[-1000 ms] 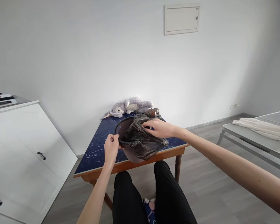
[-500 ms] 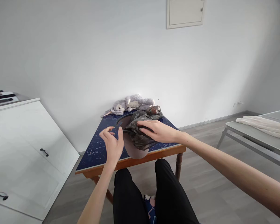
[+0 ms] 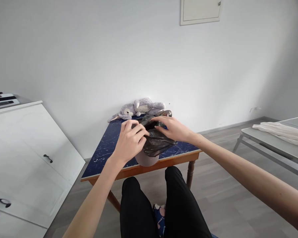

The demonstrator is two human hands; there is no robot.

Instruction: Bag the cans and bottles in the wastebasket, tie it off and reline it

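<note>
A dark, crumpled plastic bag (image 3: 159, 142) lies over a mauve-grey bin (image 3: 147, 160) on the blue marbled table. Only the bin's lower front shows; its rim is hidden by the bag and my hands. My left hand (image 3: 130, 140) is curled at the left edge of the bag, its fingertips on the plastic. From the other side, my right hand (image 3: 173, 128) pinches the bag's upper edge between thumb and fingers. A dark opening in the bag shows between the two hands.
Behind the bag a grey plush rabbit (image 3: 141, 108) lies against the wall. The table (image 3: 103, 153) has a wooden edge. A white cabinet (image 3: 27, 158) with dark handles stands left. Pale cloth (image 3: 283, 132) lies on a grey folding piece of furniture at right.
My left hand has moved right from beside the bin onto the bag, its fingers closing. My right hand has shifted slightly right and up, and the bag is opened wider.
</note>
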